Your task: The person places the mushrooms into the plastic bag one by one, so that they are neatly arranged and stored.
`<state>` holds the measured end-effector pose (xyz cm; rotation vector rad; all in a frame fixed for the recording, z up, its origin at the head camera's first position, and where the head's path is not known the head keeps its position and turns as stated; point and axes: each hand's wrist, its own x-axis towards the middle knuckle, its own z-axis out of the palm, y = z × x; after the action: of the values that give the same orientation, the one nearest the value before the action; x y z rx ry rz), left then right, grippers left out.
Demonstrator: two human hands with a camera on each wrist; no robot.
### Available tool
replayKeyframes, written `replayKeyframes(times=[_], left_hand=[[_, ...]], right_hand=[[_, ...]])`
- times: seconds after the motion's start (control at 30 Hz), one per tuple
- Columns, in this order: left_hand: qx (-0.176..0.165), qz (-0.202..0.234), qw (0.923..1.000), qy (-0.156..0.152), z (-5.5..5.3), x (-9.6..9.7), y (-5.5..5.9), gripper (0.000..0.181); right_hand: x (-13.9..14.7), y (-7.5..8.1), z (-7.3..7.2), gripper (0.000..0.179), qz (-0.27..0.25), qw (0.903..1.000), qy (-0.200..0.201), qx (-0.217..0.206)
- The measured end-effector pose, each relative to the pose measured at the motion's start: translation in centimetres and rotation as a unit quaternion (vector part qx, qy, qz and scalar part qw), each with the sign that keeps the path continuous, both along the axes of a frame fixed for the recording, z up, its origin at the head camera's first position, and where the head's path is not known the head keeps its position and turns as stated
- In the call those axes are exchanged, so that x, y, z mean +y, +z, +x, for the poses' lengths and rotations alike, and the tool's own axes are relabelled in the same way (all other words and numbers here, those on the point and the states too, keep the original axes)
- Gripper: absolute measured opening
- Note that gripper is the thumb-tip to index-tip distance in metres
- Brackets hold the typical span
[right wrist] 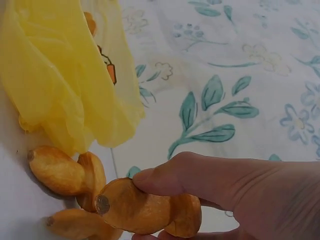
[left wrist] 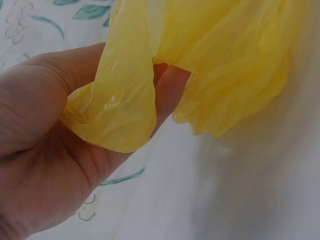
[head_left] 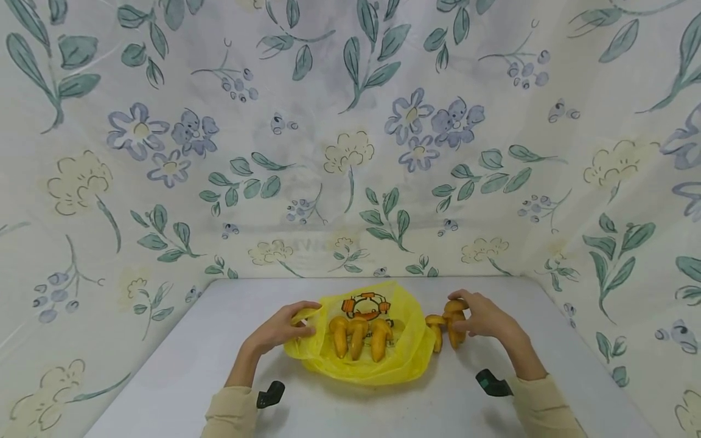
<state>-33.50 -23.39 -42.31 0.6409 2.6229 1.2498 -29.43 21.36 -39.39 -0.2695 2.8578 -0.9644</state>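
Note:
A yellow plastic bag (head_left: 378, 371) with an orange and black print lies spread on the table. My left hand (head_left: 287, 325) holds it by the handle at its left side; in the left wrist view the handle loop (left wrist: 125, 110) passes across the fingers. Three brown mushrooms (head_left: 357, 340) lie side by side within the bag's outline, caps away from me; whether inside or on top, I cannot tell. To the bag's right, my right hand (head_left: 482, 313) pinches a mushroom (right wrist: 135, 205) between thumb and fingers. Two more mushrooms, one of them this near one (right wrist: 57, 170), rest on the table close by.
The white table (head_left: 181, 365) carries the bag and mushrooms. Behind it and at the sides hangs a floral cloth (head_left: 350, 182). Dark devices sit near both wrists, such as the one by the right wrist (head_left: 493, 383).

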Motion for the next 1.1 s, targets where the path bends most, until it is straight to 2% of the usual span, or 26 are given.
replayKeyframes(times=[0.3, 0.57, 0.77, 1.1], left_hand=[[-0.005, 0.008, 1.0, -0.001, -0.3, -0.2, -0.1, 0.054], [-0.006, 0.008, 0.9999, 0.003, -0.3, -0.2, 0.2, 0.054], [0.002, -0.007, 0.9999, 0.013, -0.5, -0.2, 0.1, 0.053], [0.001, -0.005, 1.0, 0.006, -0.4, -0.1, 0.0, 0.053]], right_hand=[[-1.2, 0.4, -0.9, 0.061, -0.001, 0.9999, 0.012, -0.002], [-3.1, 1.1, -1.6, 0.059, 0.017, 0.9995, 0.01, 0.026], [-4.5, 1.1, -2.1, 0.06, -0.003, 0.9995, 0.011, 0.03], [-6.3, 0.7, -1.8, 0.062, -0.027, 0.9991, 0.016, 0.03]])
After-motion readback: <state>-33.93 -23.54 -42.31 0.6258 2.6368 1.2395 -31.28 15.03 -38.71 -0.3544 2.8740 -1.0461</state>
